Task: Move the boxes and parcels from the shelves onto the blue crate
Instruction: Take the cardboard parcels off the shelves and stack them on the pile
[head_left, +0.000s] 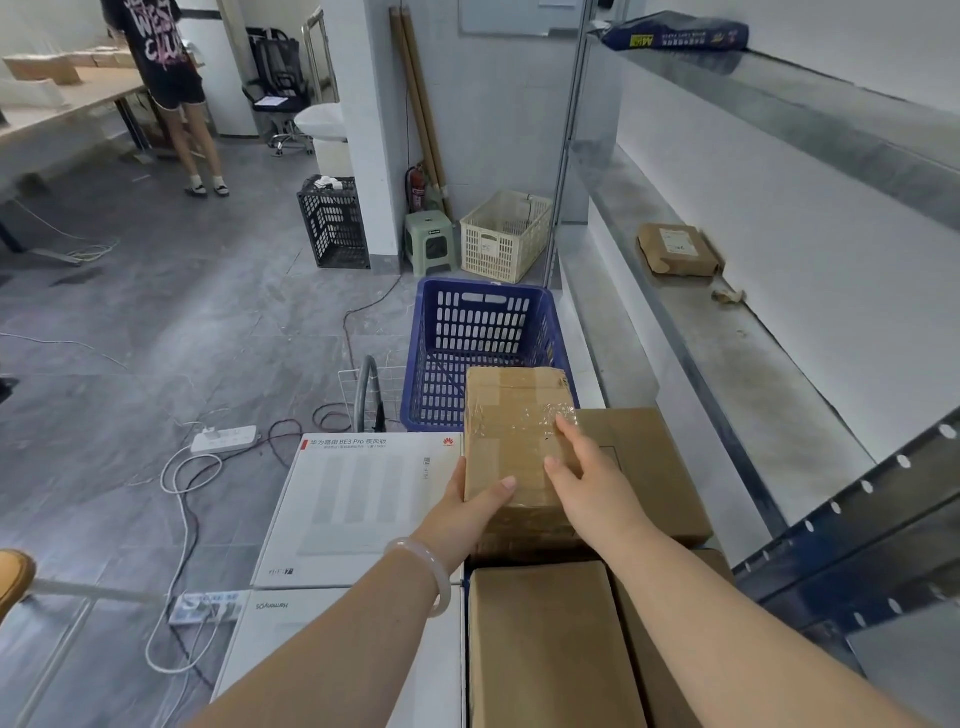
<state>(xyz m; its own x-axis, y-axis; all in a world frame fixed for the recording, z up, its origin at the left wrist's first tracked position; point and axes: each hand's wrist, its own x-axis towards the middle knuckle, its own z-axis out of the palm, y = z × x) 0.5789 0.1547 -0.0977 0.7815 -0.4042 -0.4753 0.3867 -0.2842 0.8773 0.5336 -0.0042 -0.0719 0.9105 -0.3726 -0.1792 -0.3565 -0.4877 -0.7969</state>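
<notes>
Left hand (467, 512) grips taped box (511, 415) by near-left corner; right hand (587, 483) flat on top, fingers straight; crate (483, 322) just beyond.

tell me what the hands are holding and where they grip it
A taped cardboard box: left hand grips its near left edge, right hand lies on top.

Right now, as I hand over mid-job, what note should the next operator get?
Left hand grips the taped box at its near left corner; right hand rests flat on top.
The box is over the stacked cardboard boxes, beside the white boxes, just short of the blue crate.
Done: several boxes stacked here.
Left: brown parcel on the middle shelf, dark blue pack on the top shelf.
</notes>
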